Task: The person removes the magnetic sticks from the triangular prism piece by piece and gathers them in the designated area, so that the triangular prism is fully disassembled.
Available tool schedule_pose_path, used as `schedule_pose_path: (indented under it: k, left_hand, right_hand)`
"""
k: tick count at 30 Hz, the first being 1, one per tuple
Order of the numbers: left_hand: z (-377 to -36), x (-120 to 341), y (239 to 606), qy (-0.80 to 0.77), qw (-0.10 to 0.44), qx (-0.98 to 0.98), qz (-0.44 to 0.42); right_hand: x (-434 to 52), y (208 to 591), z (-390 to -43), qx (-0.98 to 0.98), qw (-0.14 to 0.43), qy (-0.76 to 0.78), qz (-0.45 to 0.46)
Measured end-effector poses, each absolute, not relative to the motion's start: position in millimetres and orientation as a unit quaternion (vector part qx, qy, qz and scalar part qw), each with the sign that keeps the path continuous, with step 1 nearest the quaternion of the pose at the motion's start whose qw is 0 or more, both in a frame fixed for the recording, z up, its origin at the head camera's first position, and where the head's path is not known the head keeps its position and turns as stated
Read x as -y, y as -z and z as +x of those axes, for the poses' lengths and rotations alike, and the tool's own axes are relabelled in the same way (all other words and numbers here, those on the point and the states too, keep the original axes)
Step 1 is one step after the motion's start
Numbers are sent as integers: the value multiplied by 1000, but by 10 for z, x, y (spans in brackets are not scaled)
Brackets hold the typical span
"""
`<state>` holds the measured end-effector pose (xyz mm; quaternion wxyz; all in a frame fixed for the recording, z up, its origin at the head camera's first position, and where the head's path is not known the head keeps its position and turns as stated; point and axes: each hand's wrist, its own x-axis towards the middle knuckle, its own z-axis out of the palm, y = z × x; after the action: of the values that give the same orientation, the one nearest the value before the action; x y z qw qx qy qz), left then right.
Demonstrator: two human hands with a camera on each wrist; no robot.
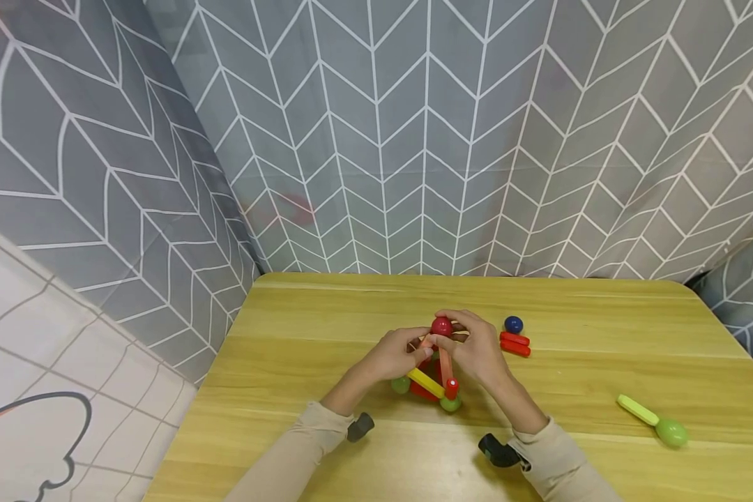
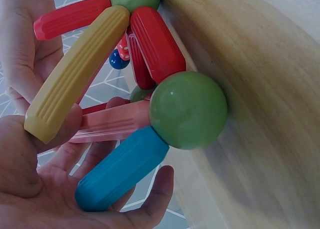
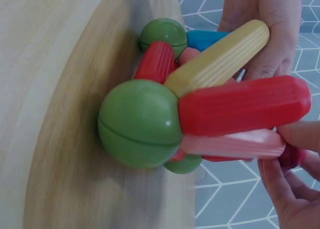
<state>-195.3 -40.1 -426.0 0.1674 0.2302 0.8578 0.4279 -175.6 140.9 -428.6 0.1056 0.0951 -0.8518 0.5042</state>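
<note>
On the wooden table stands a frame of toy sticks and balls. Green balls (image 3: pixel 140 123) form its lower corners, joined by red sticks (image 2: pixel 157 43). From these corners rise pink sticks (image 3: pixel 234 144), a yellow stick (image 2: pixel 77 71), a blue stick (image 2: pixel 122 169) and a red stick (image 3: pixel 245 106). My right hand (image 1: pixel 477 348) pinches a red ball (image 1: pixel 441 326) at the top of the frame. Beside it, my left hand (image 1: pixel 392 357) pinches a pink stick near its upper end, just under the ball. Fingers partly hide where stick and ball meet.
Right of the frame lie a blue ball (image 1: pixel 513 325) and two red sticks (image 1: pixel 515 344). Farther right, a yellow-green stick (image 1: pixel 637 409) touches a light green ball (image 1: pixel 671 433). A patterned grey curtain (image 1: pixel 401 139) hangs behind the table (image 1: pixel 301 307).
</note>
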Motion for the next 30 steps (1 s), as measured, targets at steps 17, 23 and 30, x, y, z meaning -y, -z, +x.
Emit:
schedule_pose_path:
  k: [17,23,30]
  left_hand:
    - [-1924,392,4306,-416,170,-865,223]
    - [-1920,408,4402,-391,157,-877,231]
    - [-1929,436,4368,-392,149,-879,228]
  right_hand:
    - [-1430,4264,-1788,855,87,-511,21]
    - [-1400,4248,-1782,851,75,-520,22]
    - [-1390,4264,-1794,850,83,-520,30]
